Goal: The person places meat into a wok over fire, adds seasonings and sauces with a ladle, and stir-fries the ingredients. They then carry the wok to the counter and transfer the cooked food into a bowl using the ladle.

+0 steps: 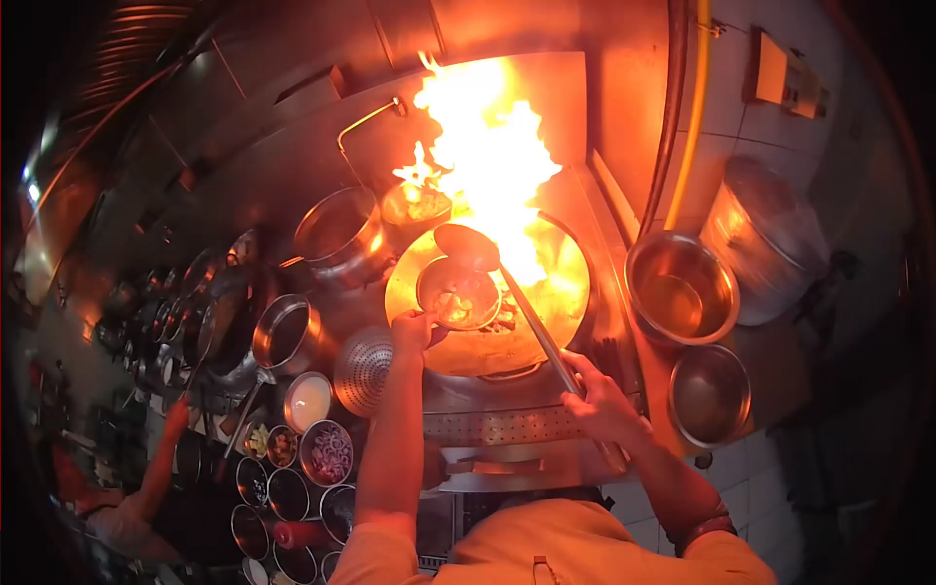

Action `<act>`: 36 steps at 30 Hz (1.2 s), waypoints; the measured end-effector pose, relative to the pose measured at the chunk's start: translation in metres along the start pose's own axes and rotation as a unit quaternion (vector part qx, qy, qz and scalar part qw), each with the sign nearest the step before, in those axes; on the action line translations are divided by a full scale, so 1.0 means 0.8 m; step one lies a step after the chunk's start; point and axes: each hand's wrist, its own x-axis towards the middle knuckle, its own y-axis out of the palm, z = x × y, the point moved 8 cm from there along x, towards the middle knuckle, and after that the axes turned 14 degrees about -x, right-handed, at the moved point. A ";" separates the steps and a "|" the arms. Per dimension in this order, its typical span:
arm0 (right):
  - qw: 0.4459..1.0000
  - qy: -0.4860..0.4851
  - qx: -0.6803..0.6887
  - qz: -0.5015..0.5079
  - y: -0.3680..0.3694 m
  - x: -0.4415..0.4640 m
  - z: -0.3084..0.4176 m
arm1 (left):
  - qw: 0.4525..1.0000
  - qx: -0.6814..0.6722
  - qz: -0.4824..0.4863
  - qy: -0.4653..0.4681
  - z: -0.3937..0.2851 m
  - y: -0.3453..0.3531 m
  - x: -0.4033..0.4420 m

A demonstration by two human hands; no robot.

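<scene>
My left hand (413,332) grips the rim of a small metal bowl (429,273), which is over the wok (409,341) with pale pieces of food (454,306) inside. My right hand (606,402) is wrapped round the long handle of a ladle (466,247). The ladle's round head is just beyond the bowl, at the foot of a tall bright flame (492,136). Some dark bits of food lie in the wok below the bowl. The glare washes out the wok's far side, and I cannot tell whether ladle and bowl touch.
Left of the wok are a deep pot (336,234), a perforated strainer (363,372) and several bowls, one with sliced onion (328,453). Two metal bowls (682,292) stand on the right. Another person's arm (166,453) reaches in at far left.
</scene>
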 end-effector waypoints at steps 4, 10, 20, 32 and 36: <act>0.991 -0.034 -0.133 -0.008 -0.043 -0.006 -0.004 | 0.930 0.306 -0.067 0.193 -0.045 0.008 -0.003; 0.962 -0.142 -0.228 -0.046 -0.091 -0.017 -0.022 | 0.756 0.425 -0.075 0.493 -0.110 0.064 -0.074; 0.973 -0.018 -0.189 0.132 -0.076 0.035 -0.034 | 0.938 0.098 -0.236 0.234 -0.043 -0.058 -0.038; 0.934 -0.170 -0.312 -0.030 -0.062 0.050 -0.010 | 0.902 -0.357 -0.180 0.164 -0.065 -0.185 -0.207; 0.988 -0.134 0.060 -0.044 -0.067 0.070 -0.140 | 0.858 -0.365 -0.250 0.262 -0.069 -0.353 -0.364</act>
